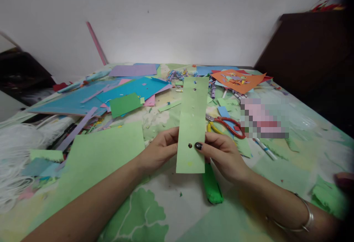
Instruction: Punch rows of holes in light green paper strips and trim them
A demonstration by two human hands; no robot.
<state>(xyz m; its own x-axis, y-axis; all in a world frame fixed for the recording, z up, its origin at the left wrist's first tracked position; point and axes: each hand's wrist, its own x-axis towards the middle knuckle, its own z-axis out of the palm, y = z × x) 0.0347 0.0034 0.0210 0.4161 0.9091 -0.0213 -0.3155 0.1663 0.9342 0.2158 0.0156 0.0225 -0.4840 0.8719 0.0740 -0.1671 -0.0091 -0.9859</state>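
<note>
A long light-green paper strip (193, 120) stretches away from me over the table, with small dark dots near its far end and one near its close end. My left hand (160, 148) pinches its left edge. My right hand (222, 153) pinches its right edge, the dark-nailed thumb pressed on the strip's face. A bright green object (211, 185), perhaps a glue stick or marker, lies on the table just below the strip, partly under my right hand.
Red-and-yellow handled scissors (228, 124) lie right of the strip. A large light-green sheet (105, 150) lies at left, with blue, green and purple papers (124, 93) beyond. An orange sheet with scraps (238, 80) sits at back right. White string (16, 150) piles at far left.
</note>
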